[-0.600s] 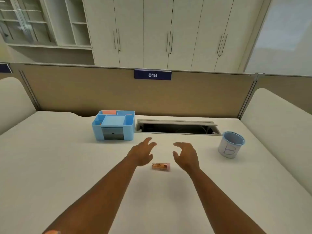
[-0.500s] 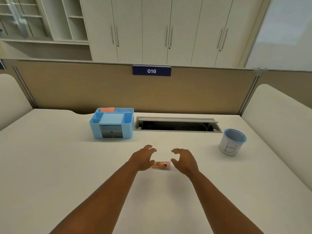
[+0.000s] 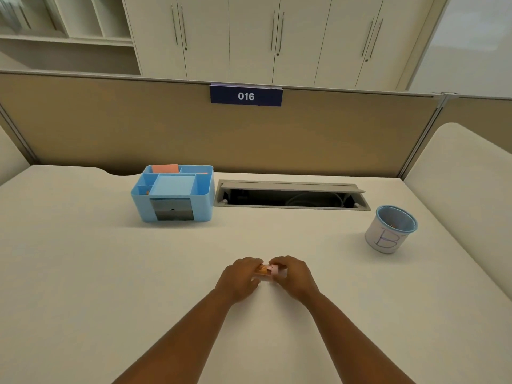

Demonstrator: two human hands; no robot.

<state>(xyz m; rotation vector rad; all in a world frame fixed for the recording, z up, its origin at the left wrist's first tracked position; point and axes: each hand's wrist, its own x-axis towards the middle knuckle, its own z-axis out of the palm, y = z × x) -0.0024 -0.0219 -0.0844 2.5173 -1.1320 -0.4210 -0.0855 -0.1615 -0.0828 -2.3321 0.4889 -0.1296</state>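
A small clear box with orange contents and a pink end (image 3: 268,271) lies on the white desk (image 3: 83,273) in the middle, a little in front of me. My left hand (image 3: 240,275) grips its left end with curled fingers. My right hand (image 3: 295,275) grips its right, pink end the same way. Most of the box is hidden by my fingers; only a short middle part shows between the two hands.
A light blue desk organiser (image 3: 174,193) with an orange pad stands at the back left. An open cable slot (image 3: 291,195) runs along the back edge. A white cup with a blue rim, marked B (image 3: 391,229), stands at the right. A tan partition (image 3: 110,126) closes the back.
Both hands came down and inward from either side of the small box and closed on its two ends. The box stays in the same spot on the desk.
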